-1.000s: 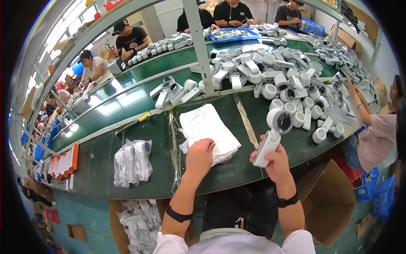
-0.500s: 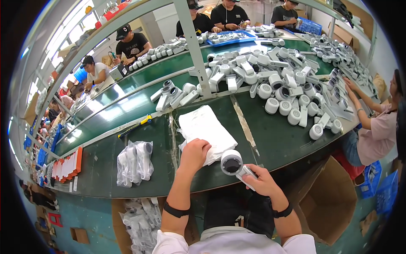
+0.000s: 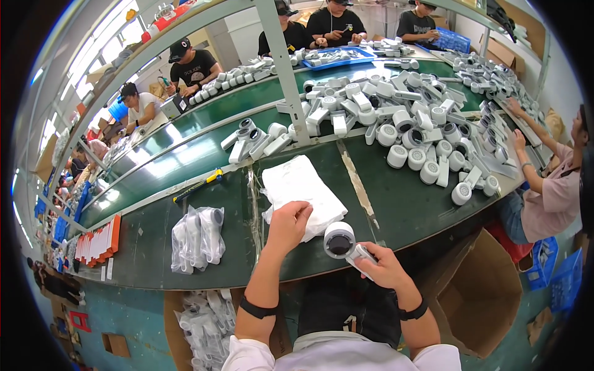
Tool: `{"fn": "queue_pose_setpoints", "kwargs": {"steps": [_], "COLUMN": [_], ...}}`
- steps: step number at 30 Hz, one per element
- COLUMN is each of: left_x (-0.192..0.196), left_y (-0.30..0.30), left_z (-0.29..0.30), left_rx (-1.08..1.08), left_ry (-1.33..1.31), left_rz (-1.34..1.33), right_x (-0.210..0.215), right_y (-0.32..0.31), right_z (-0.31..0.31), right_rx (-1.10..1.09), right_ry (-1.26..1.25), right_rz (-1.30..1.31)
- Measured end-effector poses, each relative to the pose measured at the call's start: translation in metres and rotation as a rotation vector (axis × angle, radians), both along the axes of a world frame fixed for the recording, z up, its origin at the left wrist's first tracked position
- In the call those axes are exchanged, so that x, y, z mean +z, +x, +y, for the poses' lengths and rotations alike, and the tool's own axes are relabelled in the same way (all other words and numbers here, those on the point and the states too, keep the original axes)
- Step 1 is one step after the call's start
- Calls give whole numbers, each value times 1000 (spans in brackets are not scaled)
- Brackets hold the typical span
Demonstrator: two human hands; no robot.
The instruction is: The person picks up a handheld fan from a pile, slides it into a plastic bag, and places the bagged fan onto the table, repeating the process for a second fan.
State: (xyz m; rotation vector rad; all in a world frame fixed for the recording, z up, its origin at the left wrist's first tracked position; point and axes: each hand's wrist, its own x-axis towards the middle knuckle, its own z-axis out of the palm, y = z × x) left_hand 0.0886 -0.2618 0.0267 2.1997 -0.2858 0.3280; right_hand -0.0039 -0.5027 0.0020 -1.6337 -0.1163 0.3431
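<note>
My right hand (image 3: 382, 266) is wrapped round the grey handle of a white hair dryer-like device (image 3: 340, 240), whose round head with a dark centre faces up in front of me. Just left of it, a stack of white plastic bags (image 3: 300, 185) lies on the dark green bench. Over the stack's near left edge my left hand (image 3: 289, 224) has its fingers curled and pinched together; whatever is between the fingertips is too small to make out. Several bagged devices (image 3: 198, 240) lie side by side to the left.
A large pile of similar devices (image 3: 396, 111) covers the bench at far right. A yellow-black tool (image 3: 198, 184) and orange-white strips (image 3: 99, 240) lie left. Below stand an open carton (image 3: 476, 290) and a box of bagged devices (image 3: 207, 328). A person (image 3: 547, 179) works at right; others sit across.
My left hand has shifted very slightly to the right over the bags. The device in my right hand is nearly still. The person at right has reached farther along the bench.
</note>
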Motion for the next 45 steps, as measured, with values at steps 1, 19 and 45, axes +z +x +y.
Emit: {"fn": "queue_pose_setpoints", "kwargs": {"steps": [1,19,45], "left_x": [0,19,18], "left_y": [0,-35,-55], "left_z": [-2,17,-11], "left_rx": [-5,-203,24], "left_ry": [-64,-245,-227], "left_rz": [13,357,-157], "right_x": [1,39,21], "right_y": [0,30,9], "right_z": [0,4,4], "right_rx": [0,303,31], "right_ry": [0,-473,-142], "right_rz": [-1,-275,-120]}}
